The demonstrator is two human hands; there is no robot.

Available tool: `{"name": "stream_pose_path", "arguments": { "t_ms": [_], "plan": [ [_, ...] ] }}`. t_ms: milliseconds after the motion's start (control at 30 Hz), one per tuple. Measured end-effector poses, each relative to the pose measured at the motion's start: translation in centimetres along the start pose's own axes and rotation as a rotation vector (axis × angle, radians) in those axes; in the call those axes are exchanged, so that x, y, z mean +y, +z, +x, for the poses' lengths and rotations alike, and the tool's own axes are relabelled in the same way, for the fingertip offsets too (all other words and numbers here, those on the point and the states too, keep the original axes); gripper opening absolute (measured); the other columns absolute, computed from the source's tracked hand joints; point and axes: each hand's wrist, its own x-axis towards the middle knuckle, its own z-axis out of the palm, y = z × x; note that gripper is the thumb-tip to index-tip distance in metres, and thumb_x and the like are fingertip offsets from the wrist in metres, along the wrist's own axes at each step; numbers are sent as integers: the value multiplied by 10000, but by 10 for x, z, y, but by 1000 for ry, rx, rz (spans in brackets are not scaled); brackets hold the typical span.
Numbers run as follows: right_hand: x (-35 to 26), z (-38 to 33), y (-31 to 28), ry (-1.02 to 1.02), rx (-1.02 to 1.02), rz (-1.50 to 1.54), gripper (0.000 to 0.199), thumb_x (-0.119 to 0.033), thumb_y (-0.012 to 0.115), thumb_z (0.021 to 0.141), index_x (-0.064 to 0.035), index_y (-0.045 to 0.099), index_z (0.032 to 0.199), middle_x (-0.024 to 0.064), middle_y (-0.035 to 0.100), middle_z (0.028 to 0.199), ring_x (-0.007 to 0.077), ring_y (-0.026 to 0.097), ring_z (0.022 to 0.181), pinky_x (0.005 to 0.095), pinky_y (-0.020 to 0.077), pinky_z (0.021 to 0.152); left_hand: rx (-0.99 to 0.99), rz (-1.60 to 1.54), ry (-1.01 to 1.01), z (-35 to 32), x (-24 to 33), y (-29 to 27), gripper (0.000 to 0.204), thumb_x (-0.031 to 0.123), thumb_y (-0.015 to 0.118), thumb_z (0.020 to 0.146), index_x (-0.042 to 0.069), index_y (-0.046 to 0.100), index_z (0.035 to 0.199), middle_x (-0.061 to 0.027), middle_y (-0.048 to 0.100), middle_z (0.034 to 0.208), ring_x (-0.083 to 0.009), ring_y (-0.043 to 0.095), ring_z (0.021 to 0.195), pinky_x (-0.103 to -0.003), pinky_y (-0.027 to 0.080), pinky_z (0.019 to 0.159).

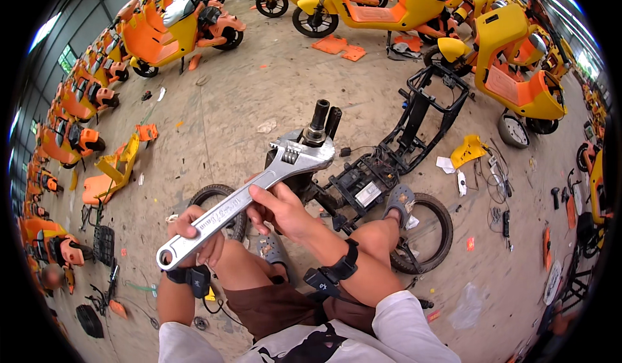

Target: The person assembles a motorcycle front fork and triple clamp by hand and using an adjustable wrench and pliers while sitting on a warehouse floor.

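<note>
A large silver adjustable wrench (pixel 234 204) lies diagonally across the middle of the view. Its head is at the threaded steering stem (pixel 317 123) of a stripped black scooter frame (pixel 418 124); the jaws seem to sit around a nut there. My left hand (pixel 199 232) is closed around the handle near its holed end. Farther up, my right hand (pixel 283 213) grips the same handle, thumb on top, fingers curled underneath. A dark wheel (pixel 236 224) shows partly behind my left hand.
Another wheel (pixel 447 240) lies by my right foot. Loose cables (pixel 497 175), a yellow panel (pixel 469 151) and a round metal part (pixel 514 132) are on the right. A broken yellow-orange body piece (pixel 113 172) rests left. Rows of yellow-orange scooters (pixel 363 10) stand around.
</note>
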Motion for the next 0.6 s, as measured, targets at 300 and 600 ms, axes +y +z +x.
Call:
{"name": "stream_pose_path", "arguments": {
  "t_ms": [300,600],
  "plan": [
    [11,-28,10,5,-64,-157,311,-190,528,956,-40,404,1199,58,579,676,118,537,490,238,411,422,-352,361,-153,-19,10,-12,323,149,598,777,-152,582,662,-266,603,581,-358,621,492,-407,516,452],
    [-15,-73,-10,19,277,-273,517,-438,348,995,-20,610,842,25,568,646,76,496,513,223,396,485,-254,773,-171,-25,-88,71,216,94,696,801,-54,669,957,-138,697,835,-224,686,737,-304,540,676]
  ]
}}
